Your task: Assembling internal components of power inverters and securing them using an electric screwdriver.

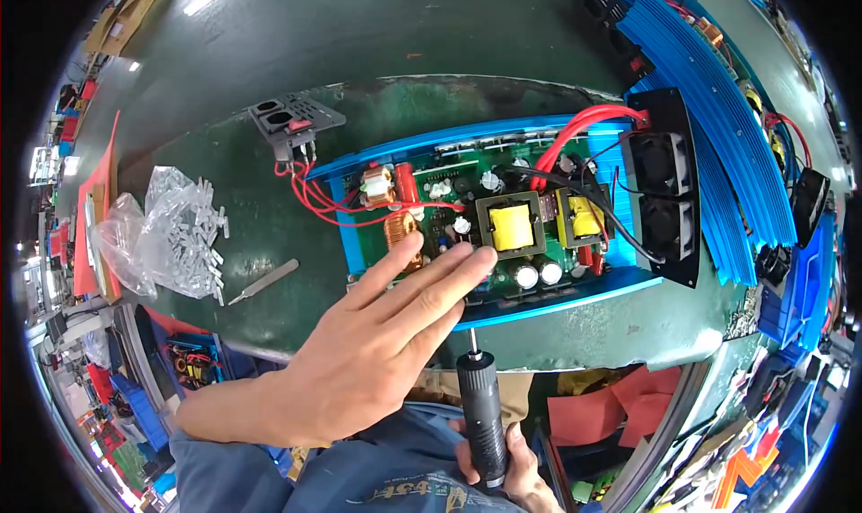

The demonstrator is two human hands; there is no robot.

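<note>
My left hand (368, 351) lies with its fingers stretched out over the near edge of a blue metal housing (575, 303), above the green circuit board (449, 167) inside it. Below, my right hand (523, 477) grips a black electric screwdriver (482, 410). The driver's bit points away from me and meets the housing's near side wall; its very tip and any screw are hard to make out. Yellow-wrapped transformers (512, 228) and copper coils stand on the board. Red wires run left to a loose dark socket panel (296, 118). A black fan panel (666, 235) is at the housing's right end.
A clear plastic bag (171, 230) of small transparent pieces lies on the green table (260, 244) at left, with tweezers (265, 281) beside it. Blue finned housings (718, 118) are stacked at right. A blue bin (795, 289) stands past the table's right edge.
</note>
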